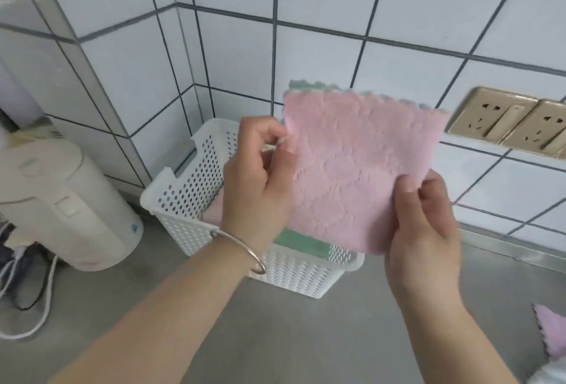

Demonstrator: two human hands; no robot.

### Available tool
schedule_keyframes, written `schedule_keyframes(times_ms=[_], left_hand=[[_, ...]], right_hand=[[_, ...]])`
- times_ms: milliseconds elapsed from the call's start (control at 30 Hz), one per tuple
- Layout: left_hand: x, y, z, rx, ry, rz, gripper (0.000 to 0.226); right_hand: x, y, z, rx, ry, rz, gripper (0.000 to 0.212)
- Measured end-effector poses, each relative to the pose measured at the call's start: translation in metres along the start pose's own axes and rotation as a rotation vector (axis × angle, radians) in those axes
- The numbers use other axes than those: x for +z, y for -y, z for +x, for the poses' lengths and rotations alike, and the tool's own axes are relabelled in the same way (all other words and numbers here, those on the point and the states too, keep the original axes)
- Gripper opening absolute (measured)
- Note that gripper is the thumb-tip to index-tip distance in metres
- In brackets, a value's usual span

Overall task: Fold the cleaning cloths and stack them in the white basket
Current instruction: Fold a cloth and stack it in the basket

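Observation:
A pink cleaning cloth (355,169) is held up in the air above the white perforated basket (183,193). My right hand (425,230) grips its lower right corner, thumb on the front. My left hand (260,181) pinches the cloth's left edge near the top. Behind the pink cloth a green cloth edge (301,85) shows at the top. Inside the basket lie a folded green cloth (301,244) and a pink one (213,212), partly hidden by my left wrist.
A white electric kettle (61,199) with cords (33,322) stands left of the basket on the grey counter (306,337). Gold wall sockets (508,121) sit on the tiled wall at right. Another pink cloth (551,334) lies at the right edge.

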State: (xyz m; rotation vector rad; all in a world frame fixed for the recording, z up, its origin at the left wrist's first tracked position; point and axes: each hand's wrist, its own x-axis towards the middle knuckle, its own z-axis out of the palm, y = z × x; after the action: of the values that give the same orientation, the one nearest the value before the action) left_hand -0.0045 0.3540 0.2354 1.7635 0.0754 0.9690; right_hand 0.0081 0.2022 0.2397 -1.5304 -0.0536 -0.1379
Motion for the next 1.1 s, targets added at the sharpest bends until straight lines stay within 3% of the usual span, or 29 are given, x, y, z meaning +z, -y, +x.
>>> schedule_keyframes(times_ms=[100,233,433,567,700,800,1000,1100], left_hand=[[-0.029,0.047,0.058,-0.047,0.049,0.279,0.016],[-0.044,0.132,0.095,0.011,0.324,0.672,0.020],[-0.035,0.215,0.093,-0.277,0.775,1.138,0.030],[-0.034,0.241,0.090,-0.369,0.776,1.156,0.038],[-0.030,0.250,0.088,-0.533,0.864,1.231,0.037],[-0.028,0.259,0.083,-0.614,0.949,1.267,0.042],[-0.022,0.273,0.078,-0.524,1.114,1.380,0.050],[-0.023,0.273,0.082,-0.445,1.158,1.406,0.045]], right_hand=[[0.058,-0.013,0.048,0.138,0.194,-0.159,0.017],[0.115,-0.066,0.103,0.331,0.290,-0.446,0.016],[0.160,-0.148,0.131,0.763,0.421,-0.517,0.025],[0.183,-0.187,0.133,0.909,0.442,-0.604,0.011],[0.194,-0.206,0.134,0.953,0.505,-0.695,0.009],[0.195,-0.214,0.133,0.965,0.501,-0.736,0.029],[0.195,-0.222,0.130,0.852,0.570,-0.859,0.038],[0.195,-0.220,0.126,0.639,0.512,-1.062,0.038]])
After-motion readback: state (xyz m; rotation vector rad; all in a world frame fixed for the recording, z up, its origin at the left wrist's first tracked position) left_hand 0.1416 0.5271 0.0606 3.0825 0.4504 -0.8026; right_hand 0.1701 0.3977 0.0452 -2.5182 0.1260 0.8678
